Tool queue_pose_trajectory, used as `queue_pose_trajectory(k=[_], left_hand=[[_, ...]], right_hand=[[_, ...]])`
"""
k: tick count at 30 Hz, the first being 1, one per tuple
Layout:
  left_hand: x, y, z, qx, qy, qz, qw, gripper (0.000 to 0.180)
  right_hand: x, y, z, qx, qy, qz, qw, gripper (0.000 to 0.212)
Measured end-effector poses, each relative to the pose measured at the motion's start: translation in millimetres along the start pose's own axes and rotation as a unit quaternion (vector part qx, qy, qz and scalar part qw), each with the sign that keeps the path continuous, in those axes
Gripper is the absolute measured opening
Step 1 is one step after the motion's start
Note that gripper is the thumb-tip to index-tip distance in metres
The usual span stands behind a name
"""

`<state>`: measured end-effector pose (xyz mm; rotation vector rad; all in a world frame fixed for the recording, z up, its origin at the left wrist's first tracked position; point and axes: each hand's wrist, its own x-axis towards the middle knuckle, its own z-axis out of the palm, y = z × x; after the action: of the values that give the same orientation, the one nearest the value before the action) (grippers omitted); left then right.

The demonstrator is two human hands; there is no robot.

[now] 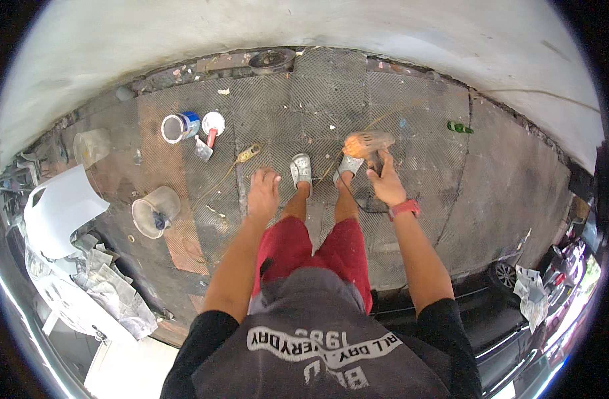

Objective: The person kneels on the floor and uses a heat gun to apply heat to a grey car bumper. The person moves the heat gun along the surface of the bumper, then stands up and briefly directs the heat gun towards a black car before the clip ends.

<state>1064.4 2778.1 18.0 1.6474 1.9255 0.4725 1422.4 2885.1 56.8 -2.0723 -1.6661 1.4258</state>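
Note:
My right hand (386,183), with a red band at its wrist, grips an orange corded power tool (362,144) in front of my right shoe. The tool is blurred, so its exact kind is unclear. A dark cord loops below the hand. Loosely curled, my left hand (263,193) hangs left of my knees with nothing visible in it. Beyond it on the floor lies a yellow socket end (248,153) of an extension cord.
Left on the patterned floor stand a blue-and-white can (180,126), a white lid (213,122) with a red-handled tool, and a clear bucket (156,211). A white car panel (64,213) rises at the far left. A green bottle (459,127) lies right; a dark car (444,322) stands behind.

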Motion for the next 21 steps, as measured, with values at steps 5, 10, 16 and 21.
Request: queue_pose_trajectory(k=[5,10,16,21], left_hand=[[15.3,-27.5,106.6,-0.059,-0.077,-0.178,0.979,0.03],[0.9,-43.1,183.8,-0.132,-0.123,-0.254,0.95,0.037],[-118.4,-72.2,226.5,-0.13,-0.234,-0.438,0.858,0.042],[-168.0,-53.6,208.2,-0.141,-0.207,-0.549,0.798,0.043]], right_hand=[[162.3,86.2,96.9,-0.081,-0.004,0.0,0.997,0.052],[298.5,149.5,157.1,-0.115,-0.01,0.077,0.99,0.033],[421.2,173.9,207.3,-0.171,-0.012,0.081,0.982,0.041],[387.9,113.6,217.6,-0.169,-0.172,-0.064,0.969,0.055]])
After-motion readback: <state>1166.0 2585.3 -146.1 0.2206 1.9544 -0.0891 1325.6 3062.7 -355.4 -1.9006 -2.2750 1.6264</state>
